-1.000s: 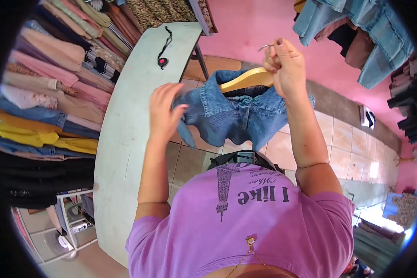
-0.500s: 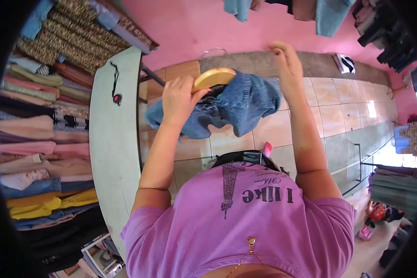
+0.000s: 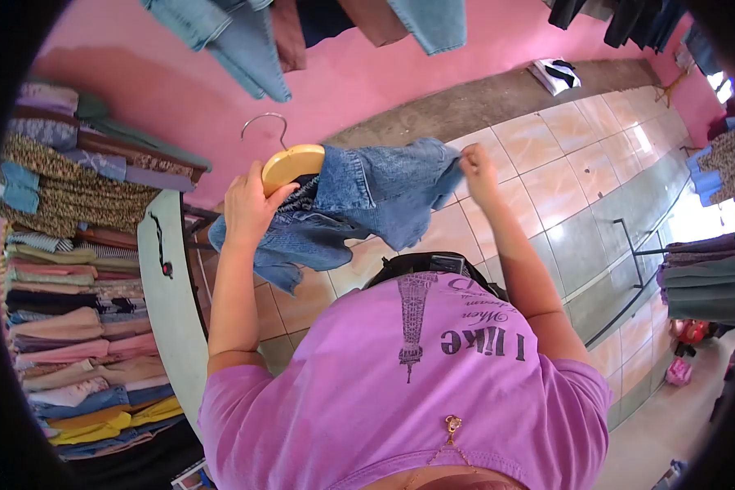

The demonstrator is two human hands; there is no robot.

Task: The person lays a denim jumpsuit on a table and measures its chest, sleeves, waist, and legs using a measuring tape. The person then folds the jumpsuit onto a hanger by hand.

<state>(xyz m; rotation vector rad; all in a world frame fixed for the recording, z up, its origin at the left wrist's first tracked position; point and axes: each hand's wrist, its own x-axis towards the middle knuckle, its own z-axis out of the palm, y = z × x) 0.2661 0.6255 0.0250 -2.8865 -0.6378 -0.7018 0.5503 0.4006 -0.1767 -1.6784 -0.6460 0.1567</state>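
Note:
A blue denim garment (image 3: 343,184) hangs on a light wooden hanger (image 3: 292,166) with a metal hook pointing up. My left hand (image 3: 251,202) grips the hanger and the garment's collar at the hanger's left side. At the garment's right end, my right hand (image 3: 480,170) has its fingers pinched on the edge of the denim, which is stretched out sideways between the two hands. The garment's lower part hangs in folds above the tiled floor.
A pale table (image 3: 175,302) stands at left with a black-corded item (image 3: 167,268) on it. Folded clothes (image 3: 98,351) are stacked beyond it. Jeans (image 3: 249,49) hang along the pink wall. A metal frame (image 3: 635,253) stands at right.
The view has turned to the right. My left hand took hold of the hanger, my right hand let go of its hook and now pinches the garment's right end, which is spread outward.

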